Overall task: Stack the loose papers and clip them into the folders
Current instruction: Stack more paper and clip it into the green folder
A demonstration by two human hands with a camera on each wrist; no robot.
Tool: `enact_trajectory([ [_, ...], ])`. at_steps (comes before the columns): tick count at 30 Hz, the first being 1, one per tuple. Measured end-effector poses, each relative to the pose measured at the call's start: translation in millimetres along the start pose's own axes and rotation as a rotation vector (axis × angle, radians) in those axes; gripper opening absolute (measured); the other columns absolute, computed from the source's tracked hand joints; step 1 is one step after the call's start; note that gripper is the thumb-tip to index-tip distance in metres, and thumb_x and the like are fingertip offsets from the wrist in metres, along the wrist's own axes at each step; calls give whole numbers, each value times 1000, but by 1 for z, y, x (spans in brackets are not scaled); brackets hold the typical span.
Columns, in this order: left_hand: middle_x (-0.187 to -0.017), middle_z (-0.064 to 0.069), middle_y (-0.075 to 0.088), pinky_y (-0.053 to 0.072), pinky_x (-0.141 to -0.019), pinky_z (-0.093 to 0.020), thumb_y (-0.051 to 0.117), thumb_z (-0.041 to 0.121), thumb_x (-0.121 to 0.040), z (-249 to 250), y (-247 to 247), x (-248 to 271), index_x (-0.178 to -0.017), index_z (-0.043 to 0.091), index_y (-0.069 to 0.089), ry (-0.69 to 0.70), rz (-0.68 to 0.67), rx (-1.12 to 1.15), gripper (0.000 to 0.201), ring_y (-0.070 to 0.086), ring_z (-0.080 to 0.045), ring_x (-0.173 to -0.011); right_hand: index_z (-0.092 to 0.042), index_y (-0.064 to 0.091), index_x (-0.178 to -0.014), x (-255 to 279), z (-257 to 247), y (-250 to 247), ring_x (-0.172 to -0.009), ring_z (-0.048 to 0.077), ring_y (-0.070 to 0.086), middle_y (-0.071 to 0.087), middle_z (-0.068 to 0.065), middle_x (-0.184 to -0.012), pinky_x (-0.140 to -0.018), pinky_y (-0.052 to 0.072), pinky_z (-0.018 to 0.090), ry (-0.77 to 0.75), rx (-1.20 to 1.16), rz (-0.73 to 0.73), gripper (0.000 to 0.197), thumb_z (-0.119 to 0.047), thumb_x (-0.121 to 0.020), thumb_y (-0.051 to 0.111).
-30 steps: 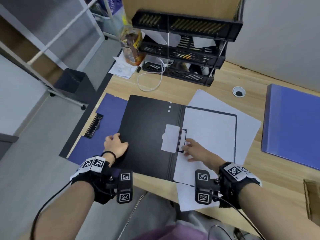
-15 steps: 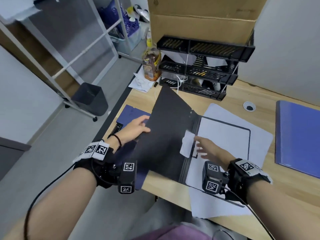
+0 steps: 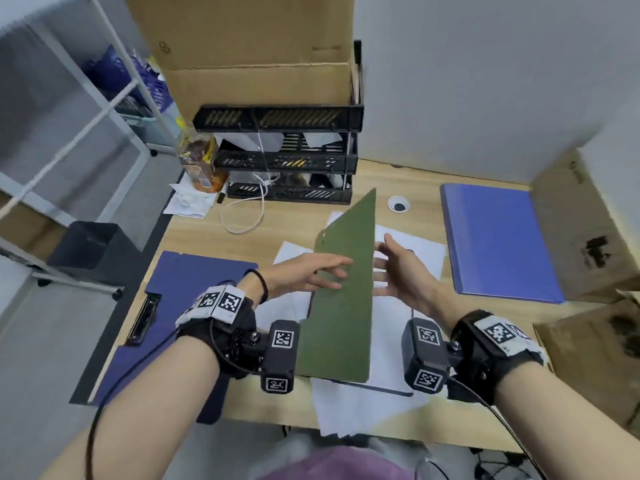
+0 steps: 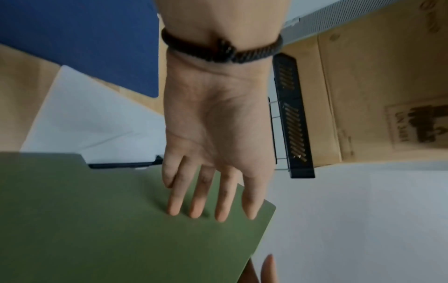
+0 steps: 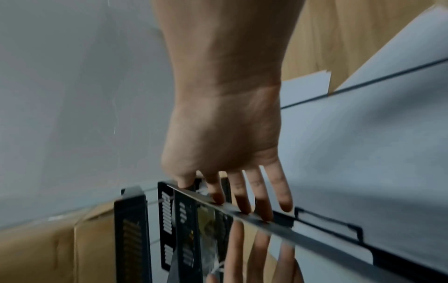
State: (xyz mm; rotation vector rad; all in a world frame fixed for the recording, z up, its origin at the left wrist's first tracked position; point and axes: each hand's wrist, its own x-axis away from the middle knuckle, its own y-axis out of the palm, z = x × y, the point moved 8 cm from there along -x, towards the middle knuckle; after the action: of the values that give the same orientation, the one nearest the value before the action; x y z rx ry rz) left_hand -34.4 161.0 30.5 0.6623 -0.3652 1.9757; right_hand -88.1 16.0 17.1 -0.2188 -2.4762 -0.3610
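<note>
A folder lies at the desk's middle, its green-backed cover standing nearly upright over white papers that lie in its right half. My left hand presses flat on the cover's green outer face, fingers straight. On the inner side my right hand is spread open, and its fingertips touch the cover's edge. The wire clip shows by the spine. More loose sheets stick out under the folder toward the desk's front edge.
An open blue folder lies at the left, hanging over the desk edge. A shut blue folder lies at the right beside cardboard boxes. A black tray rack, a bottle and a white cable stand at the back.
The cover has swung up from flat on the left to nearly upright, pushed by my left hand. My right hand has left the clip and risen to meet the cover.
</note>
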Motion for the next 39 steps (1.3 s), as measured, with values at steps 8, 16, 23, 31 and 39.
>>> enact_trajectory([
  [8, -106, -5, 60, 43, -71, -20, 45, 11, -97, -52, -16, -41, -121, 11, 58, -159, 389, 5, 27, 59, -18, -92, -25, 45, -132, 21, 51, -105, -126, 19, 45, 52, -3, -133, -108, 30, 39, 55, 166, 329, 39, -40, -96, 43],
  [16, -82, -4, 54, 48, -78, -30, 46, 3, -95, -136, -22, -41, -81, 15, 53, -316, 456, 149, 20, 53, -19, -74, -25, 58, -92, 12, 141, -113, -89, 17, 55, 64, 0, -99, -83, 39, 34, 267, 154, 226, 15, -28, -97, 44],
  [23, -80, -10, 47, 32, -59, -27, 60, 13, -82, -145, -19, -45, -77, 15, 50, -391, 517, 283, 10, 41, -18, -63, -22, 59, -86, 1, 144, -121, -67, 11, 49, 62, -5, -83, -72, 36, 28, 261, 105, 267, 15, -26, -94, 48],
  [31, -122, -9, 62, 54, -81, -48, 61, -8, -84, -122, 9, -37, -129, 21, 43, -219, 355, 361, 57, 63, -27, -97, -22, 59, -82, -2, 140, -129, -63, 11, 54, 62, -11, -66, -61, 37, 27, 312, 48, 261, 18, -32, -92, 49],
  [39, -119, -19, 66, 58, -79, -35, 66, -7, -71, -44, 23, -69, -141, 28, 40, -12, 193, 382, 82, 68, -29, -91, -12, 55, -111, 2, 102, -168, -51, 7, 61, 69, 0, -67, -54, 48, 21, 121, -163, 392, 17, -15, -94, 56],
])
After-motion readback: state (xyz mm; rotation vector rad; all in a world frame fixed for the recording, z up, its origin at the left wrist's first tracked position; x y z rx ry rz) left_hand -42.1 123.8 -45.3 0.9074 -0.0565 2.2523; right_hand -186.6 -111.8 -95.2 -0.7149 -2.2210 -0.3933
